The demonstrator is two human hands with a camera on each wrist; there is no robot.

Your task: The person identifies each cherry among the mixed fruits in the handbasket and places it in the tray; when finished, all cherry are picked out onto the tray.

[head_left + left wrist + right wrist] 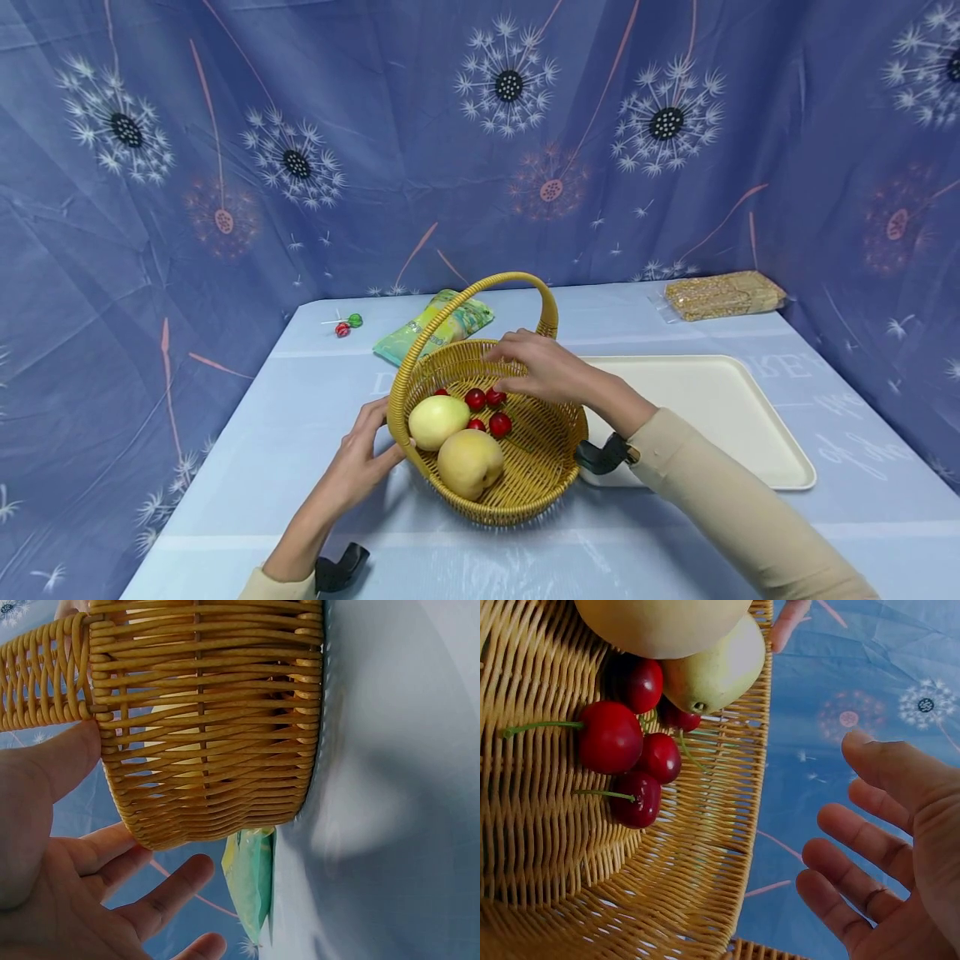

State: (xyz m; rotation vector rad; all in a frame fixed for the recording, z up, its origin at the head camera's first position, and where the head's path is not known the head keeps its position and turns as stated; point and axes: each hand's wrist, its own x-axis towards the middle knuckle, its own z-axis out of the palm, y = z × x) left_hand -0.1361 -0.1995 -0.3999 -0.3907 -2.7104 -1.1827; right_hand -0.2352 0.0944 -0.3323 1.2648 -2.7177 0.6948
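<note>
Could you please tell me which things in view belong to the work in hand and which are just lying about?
Apparently in use:
basket
two large fruits
cherries

Apparently just lying about:
lollipops
green packet
golden packet
tray, though it may be needed

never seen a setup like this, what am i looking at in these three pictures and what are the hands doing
No machine here, just one person's bare hands. The wide picture is taken from the person's head, looking forward and down; the other two are taken from the left and right wrists. On the pale table, the left hand touches a wicker basket. The right hand hovers over it, holding nothing. Inside are five cherries and two larger pale yellow fruits. Around it lie a white tray, a green packet, two lollipops and a clear-wrapped packet.
</note>
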